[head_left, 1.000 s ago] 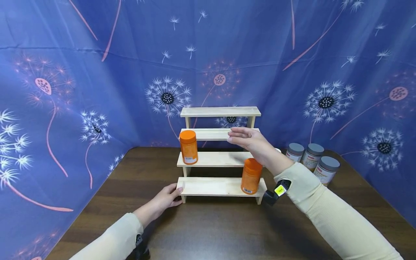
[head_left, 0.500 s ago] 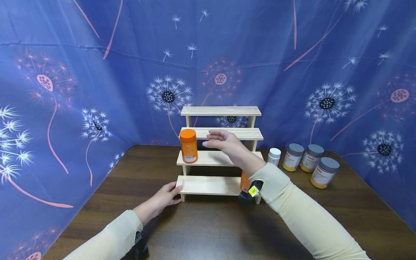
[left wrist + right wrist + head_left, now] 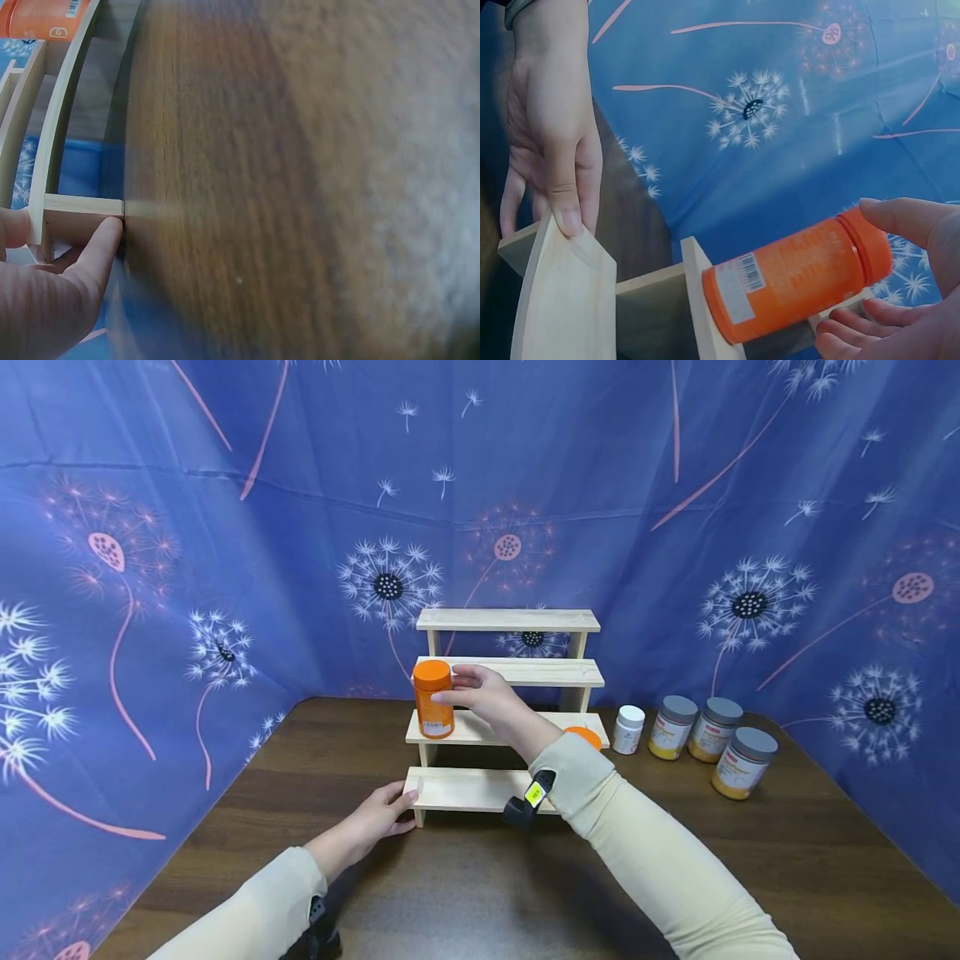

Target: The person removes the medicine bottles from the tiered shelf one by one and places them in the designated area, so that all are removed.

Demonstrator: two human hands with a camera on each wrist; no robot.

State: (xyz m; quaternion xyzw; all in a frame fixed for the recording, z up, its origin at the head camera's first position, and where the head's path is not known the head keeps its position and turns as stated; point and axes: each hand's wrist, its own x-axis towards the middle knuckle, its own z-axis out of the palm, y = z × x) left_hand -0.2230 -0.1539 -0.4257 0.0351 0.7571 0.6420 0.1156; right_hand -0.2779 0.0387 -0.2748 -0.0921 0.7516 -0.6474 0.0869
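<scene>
An orange jar (image 3: pixel 433 700) with a barcode label stands upright at the left end of the second-lowest tier of a stepped wooden display shelf (image 3: pixel 472 787). My right hand (image 3: pixel 489 697) is at the jar's right side. Its thumb tip (image 3: pixel 870 206) overlaps the lid in the right wrist view, while the fingers (image 3: pixel 847 330) are spread on the other side with a gap. My left hand (image 3: pixel 375 814) grips the left end of the bottom tier, thumb on top and a fingertip (image 3: pixel 112 225) against the side leg. A second orange jar (image 3: pixel 585 737) is mostly hidden behind the right forearm.
Right of the shelf stand a small white bottle (image 3: pixel 628 729) and several grey-lidded jars (image 3: pixel 672 727) on the dark wooden table (image 3: pixel 450 893). A blue dandelion-print cloth (image 3: pixel 637 527) hangs behind and to both sides.
My right hand has moved left from the shelf's right side to the orange jar. The white bottle has come into view. My left hand keeps its place on the shelf.
</scene>
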